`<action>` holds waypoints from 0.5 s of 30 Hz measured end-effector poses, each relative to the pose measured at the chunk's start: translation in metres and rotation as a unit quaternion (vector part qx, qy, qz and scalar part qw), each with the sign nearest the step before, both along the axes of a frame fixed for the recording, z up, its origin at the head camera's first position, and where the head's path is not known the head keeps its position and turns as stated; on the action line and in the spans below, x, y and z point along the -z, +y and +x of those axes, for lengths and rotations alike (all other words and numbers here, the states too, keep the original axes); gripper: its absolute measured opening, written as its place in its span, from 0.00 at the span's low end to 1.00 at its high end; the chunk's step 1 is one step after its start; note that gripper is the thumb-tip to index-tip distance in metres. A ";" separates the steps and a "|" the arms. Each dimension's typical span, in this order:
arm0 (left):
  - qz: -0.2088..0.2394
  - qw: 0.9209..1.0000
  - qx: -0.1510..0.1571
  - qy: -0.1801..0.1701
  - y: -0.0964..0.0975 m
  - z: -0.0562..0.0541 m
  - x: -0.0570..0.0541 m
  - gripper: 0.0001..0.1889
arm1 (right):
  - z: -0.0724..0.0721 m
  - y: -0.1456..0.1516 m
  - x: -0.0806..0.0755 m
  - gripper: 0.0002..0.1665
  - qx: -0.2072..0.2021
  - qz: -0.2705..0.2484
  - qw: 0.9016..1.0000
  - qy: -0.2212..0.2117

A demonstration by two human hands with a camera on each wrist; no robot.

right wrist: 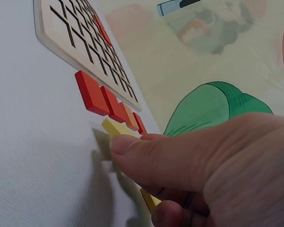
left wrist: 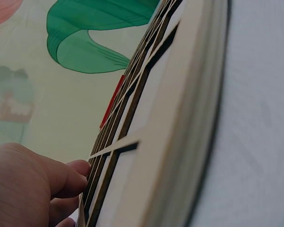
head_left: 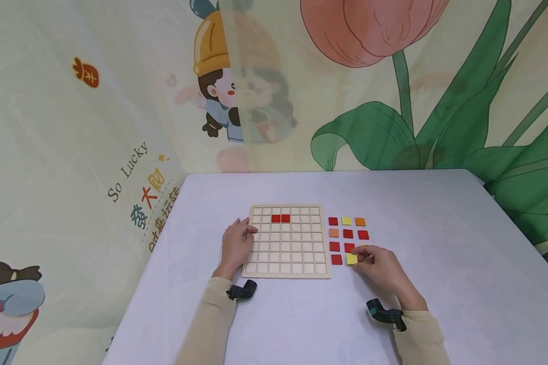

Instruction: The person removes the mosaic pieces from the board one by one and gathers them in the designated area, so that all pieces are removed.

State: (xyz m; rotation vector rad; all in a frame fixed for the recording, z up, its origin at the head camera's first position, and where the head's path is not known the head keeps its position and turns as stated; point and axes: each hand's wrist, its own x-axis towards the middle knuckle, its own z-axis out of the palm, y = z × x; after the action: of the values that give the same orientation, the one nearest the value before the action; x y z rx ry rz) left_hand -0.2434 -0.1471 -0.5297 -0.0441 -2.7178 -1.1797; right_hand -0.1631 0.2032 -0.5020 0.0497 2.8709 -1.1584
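A square wooden grid board (head_left: 285, 276) lies on the table, with two red square tiles (head_left: 280, 218) side by side in its second row from the far edge. At the board's left edge, my left hand (head_left: 237, 247) rests with loosely bent fingers touching it. My right hand (head_left: 380, 266) pinches a yellow square tile (head_left: 351, 259) between thumb and fingers, at the near end of the loose tiles. The right wrist view shows the thumb pressed on this yellow tile (right wrist: 114, 127), with a shadow on the cloth beside it. A second yellow tile (right wrist: 149, 200) shows partly beneath the hand.
Right of the board, several loose tiles stand in rows: red (head_left: 333, 221), yellow (head_left: 346, 221) and orange (head_left: 360, 222) among them. A white cloth covers the table (head_left: 438, 228). Printed fabric (head_left: 274, 152) hangs behind it. Both wrists wear black camera mounts (head_left: 243, 290).
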 end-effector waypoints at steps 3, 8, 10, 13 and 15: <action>-0.003 1.000 0.002 0.003 0.000 0.000 -0.001 0.08 | 0.000 -0.001 0.001 0.19 0.001 0.001 1.000 -0.003; -0.007 1.000 0.003 0.003 -0.001 0.000 0.000 0.08 | 0.000 -0.003 0.005 0.19 0.006 0.006 1.000 -0.009; -0.007 1.000 0.004 0.002 -0.001 0.000 0.000 0.08 | 0.000 -0.004 0.006 0.20 0.010 0.009 1.000 -0.008; -0.008 1.000 0.005 0.003 -0.001 0.000 0.000 0.08 | 0.001 -0.005 0.007 0.19 0.014 0.012 1.000 -0.008; -0.008 1.000 0.005 0.003 -0.001 -0.001 0.001 0.09 | 0.001 -0.006 0.007 0.19 0.014 0.014 1.000 -0.008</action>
State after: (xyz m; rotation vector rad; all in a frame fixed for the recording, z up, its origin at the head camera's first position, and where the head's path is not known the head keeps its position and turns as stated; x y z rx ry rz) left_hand -0.2440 -0.1479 -0.5303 -0.0632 -2.7241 -1.1583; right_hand -0.1625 0.1974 -0.5086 0.1013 2.8816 -1.1166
